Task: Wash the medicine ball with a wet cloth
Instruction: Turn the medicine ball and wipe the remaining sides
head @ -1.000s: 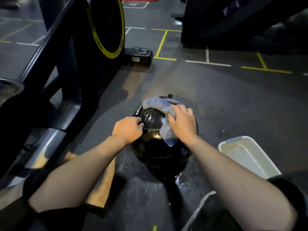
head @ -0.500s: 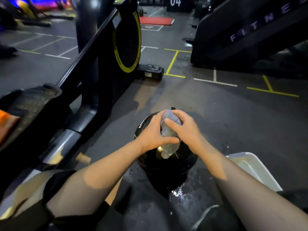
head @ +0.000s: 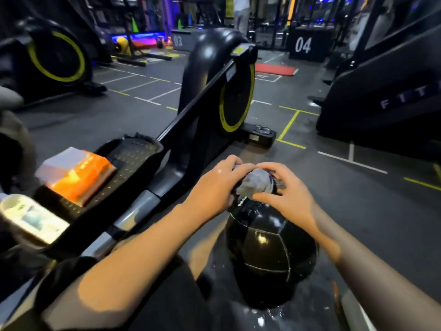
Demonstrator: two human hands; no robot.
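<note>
Gym floor (head: 358, 211), dark rubber, wet patches seen near the medicine ball (head: 269, 254), which sits on the floor beside a rowing machine (head: 214, 96). A bunched grey cloth (head: 256, 181) is held just above the ball's far top by both hands: left hand (head: 212, 185) closed around one end, right hand (head: 290, 194) pinching the other. Judged: ball heavy, glossy, slippery when wet, best steadied from the sides; cloth soft, limp, easily wrung.

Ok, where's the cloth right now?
In the head view, the cloth is bunched between the left hand and right hand, at the far top of the medicine ball.
</note>
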